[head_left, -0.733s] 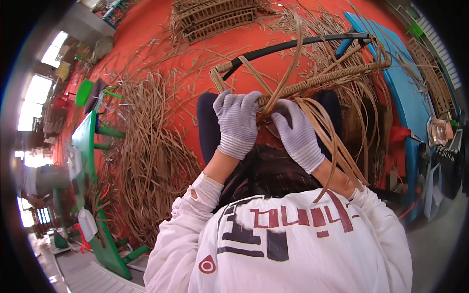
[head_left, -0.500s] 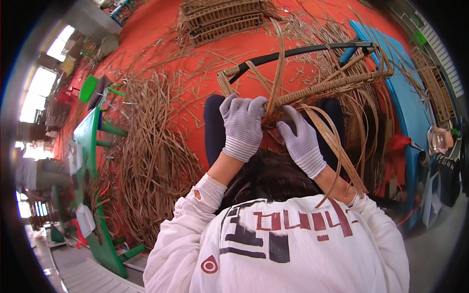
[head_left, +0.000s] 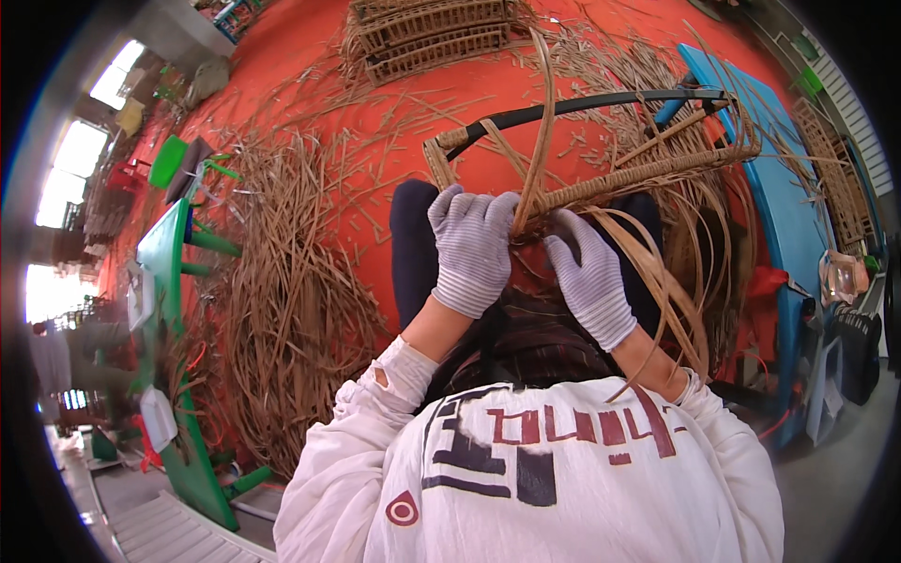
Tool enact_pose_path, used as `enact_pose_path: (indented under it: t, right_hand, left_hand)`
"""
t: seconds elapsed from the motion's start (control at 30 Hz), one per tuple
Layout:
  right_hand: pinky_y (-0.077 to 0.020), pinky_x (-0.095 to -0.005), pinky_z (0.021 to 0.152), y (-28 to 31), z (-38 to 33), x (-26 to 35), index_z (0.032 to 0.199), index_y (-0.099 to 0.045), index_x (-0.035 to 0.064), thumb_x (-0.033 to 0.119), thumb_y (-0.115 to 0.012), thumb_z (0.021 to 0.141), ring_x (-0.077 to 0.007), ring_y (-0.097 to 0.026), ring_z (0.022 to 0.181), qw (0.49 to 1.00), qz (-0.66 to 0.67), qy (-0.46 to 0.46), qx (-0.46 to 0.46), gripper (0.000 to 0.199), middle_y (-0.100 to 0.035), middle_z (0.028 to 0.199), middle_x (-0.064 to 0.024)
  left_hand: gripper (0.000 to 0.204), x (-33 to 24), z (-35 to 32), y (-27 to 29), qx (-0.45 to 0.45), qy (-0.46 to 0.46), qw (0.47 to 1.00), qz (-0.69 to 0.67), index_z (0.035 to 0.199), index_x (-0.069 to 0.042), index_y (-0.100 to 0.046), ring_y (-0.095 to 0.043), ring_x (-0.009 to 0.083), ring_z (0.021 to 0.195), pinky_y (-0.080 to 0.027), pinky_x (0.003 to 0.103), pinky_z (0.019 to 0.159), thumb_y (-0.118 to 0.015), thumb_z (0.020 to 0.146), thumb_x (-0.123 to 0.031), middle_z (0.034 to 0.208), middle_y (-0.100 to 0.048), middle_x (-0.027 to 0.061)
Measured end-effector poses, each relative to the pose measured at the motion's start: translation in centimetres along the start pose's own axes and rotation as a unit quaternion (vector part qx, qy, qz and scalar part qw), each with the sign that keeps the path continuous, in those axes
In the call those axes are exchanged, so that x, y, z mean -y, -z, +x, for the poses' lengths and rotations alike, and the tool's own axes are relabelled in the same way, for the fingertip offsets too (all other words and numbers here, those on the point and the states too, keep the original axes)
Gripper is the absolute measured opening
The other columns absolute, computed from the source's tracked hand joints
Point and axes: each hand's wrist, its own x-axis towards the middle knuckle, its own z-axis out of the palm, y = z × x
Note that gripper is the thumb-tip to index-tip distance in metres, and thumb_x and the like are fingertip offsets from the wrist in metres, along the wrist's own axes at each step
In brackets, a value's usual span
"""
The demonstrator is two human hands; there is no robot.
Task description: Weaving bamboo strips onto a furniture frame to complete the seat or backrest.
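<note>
At the near left corner of the woven frame [head_left: 648,176], held low before the body and across the knees, curled firmly over the wrapped edge with the left hand [head_left: 472,249]. Just right of that grip, beneath the frame's long bar, reaching up with the right hand [head_left: 589,277], thumb and fingers parted; cannot tell whether pinching anything, with fingertips partly hidden. Swung leftward and more upright since the earliest view: one tall flat strand [head_left: 542,122] at the frame's left part, with the right hand now drawn slightly off its base; judged as binding still under way there. Below the frame's bar, trailing past the right wrist, pale loose strips [head_left: 648,258], thin, supple and bowed. Along the frame's far side, a smooth black rod [head_left: 526,115], gently arched, against tight, ribbed tan coils. Left of the frame, a matted heap of brown strips [head_left: 286,300].
</note>
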Motion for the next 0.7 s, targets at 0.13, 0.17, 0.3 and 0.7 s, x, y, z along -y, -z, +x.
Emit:
enact_pose_path:
  t: [0.13, 0.17, 0.3, 0.7]
  right_hand:
    - [-0.0535, -0.0282, 0.082, -0.1, -0.2, 0.7, 0.129, -0.056, -0.0024, 0.011, -0.061, 0.095, -0.0187, -0.067, 0.093, 0.997, 0.039, -0.050, 0.033, 0.037, -0.068, 0.107, -0.0138]
    - [-0.0529, -0.0299, 0.085, -0.1, -0.2, 0.7, 0.129, -0.056, -0.0027, 0.010, -0.063, 0.094, -0.0207, -0.067, 0.095, 0.991, 0.088, -0.084, 0.050, 0.038, -0.068, 0.107, -0.0150]
    - [-0.0523, -0.0301, 0.086, -0.1, 0.1, 0.7, 0.128, -0.057, -0.0023, 0.009, -0.065, 0.092, -0.0206, -0.066, 0.094, 0.965, 0.217, -0.136, 0.059, 0.038, -0.067, 0.106, -0.0146]
    - [-0.0513, -0.0242, 0.079, 2.5, 3.5, 4.0, 0.123, -0.057, -0.0005, 0.001, -0.061, 0.090, -0.0100, -0.062, 0.087, 0.949, 0.251, -0.084, 0.174, 0.033, -0.064, 0.102, -0.0051]
  left_hand:
    - [0.027, 0.3, 0.1, -0.2, -0.002, 0.000, 1.000, -0.006, 0.108, -0.013, -0.062, -0.056, 0.0239, 0.094, -0.032, 0.044, 0.105, -0.060, 0.082, -0.008, 0.089, -0.062, 0.0030]
    - [0.027, 0.3, 0.2, -0.1, 0.000, 0.001, 1.000, -0.012, 0.107, -0.013, -0.062, -0.055, 0.0240, 0.094, -0.032, 0.044, 0.105, -0.060, 0.081, -0.008, 0.088, -0.061, 0.0030]
    - [0.026, 0.4, 0.3, -0.2, -0.001, 0.002, 1.000, -0.002, 0.107, -0.012, -0.062, -0.055, 0.0240, 0.094, -0.032, 0.044, 0.105, -0.060, 0.081, -0.009, 0.088, -0.061, 0.0029]
    - [0.031, -0.6, -1.2, 0.0, 0.028, -0.001, 1.000, -0.010, 0.110, -0.013, -0.062, -0.057, 0.0214, 0.097, -0.032, 0.044, 0.107, -0.062, 0.079, -0.015, 0.095, -0.063, 0.0022]
